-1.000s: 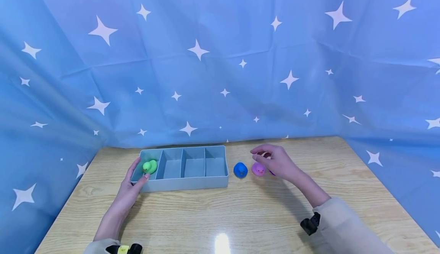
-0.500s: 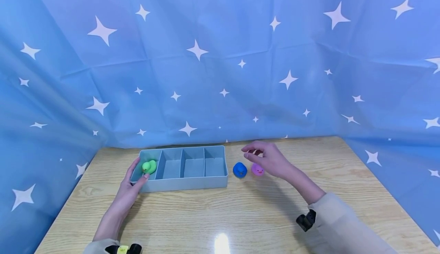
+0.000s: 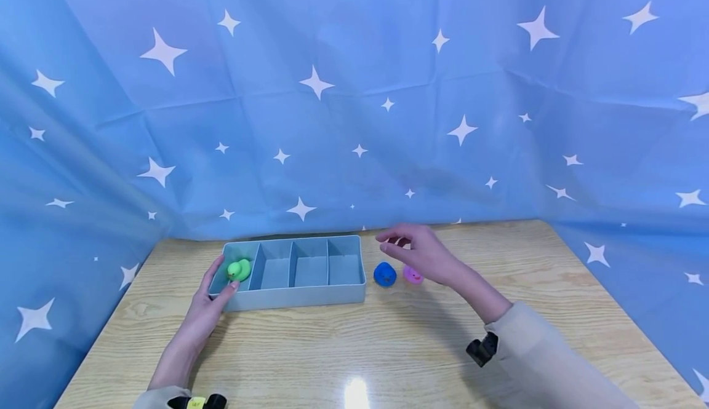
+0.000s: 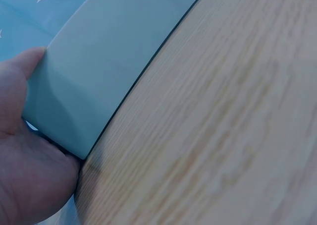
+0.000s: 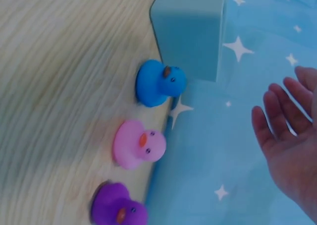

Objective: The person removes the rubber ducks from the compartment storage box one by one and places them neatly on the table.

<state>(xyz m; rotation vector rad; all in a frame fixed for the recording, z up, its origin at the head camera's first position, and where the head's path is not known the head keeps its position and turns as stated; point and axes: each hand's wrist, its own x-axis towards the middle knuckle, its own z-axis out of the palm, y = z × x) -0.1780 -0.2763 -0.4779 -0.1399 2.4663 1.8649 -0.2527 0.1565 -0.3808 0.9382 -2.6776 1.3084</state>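
My left hand [image 3: 204,304] grips the left end of a long grey-blue divided box [image 3: 299,297], its thumb at the front rim. A green rubber duck [image 3: 239,269] sits in the leftmost compartment. My right hand [image 3: 423,254] hovers over the table to the right of the box, fingers loosely bent and holding nothing. Below it stand a blue rubber duck [image 3: 384,275], close to the box's right end, and a pink rubber duck [image 3: 412,275]. A purple rubber duck [image 5: 118,206] shows in the right wrist view; in the head view my right hand hides it.
The wooden table [image 3: 310,353] ends at the back and sides against a blue curtain [image 3: 354,120] with white stars. Thin dividers [image 3: 291,264] split the box into several compartments. Each wrist wears a black camera [image 3: 483,349].
My right hand has moved left, away from above the purple and pink ducks toward the blue duck and the box. My left hand, the box and the ducks stay in place.
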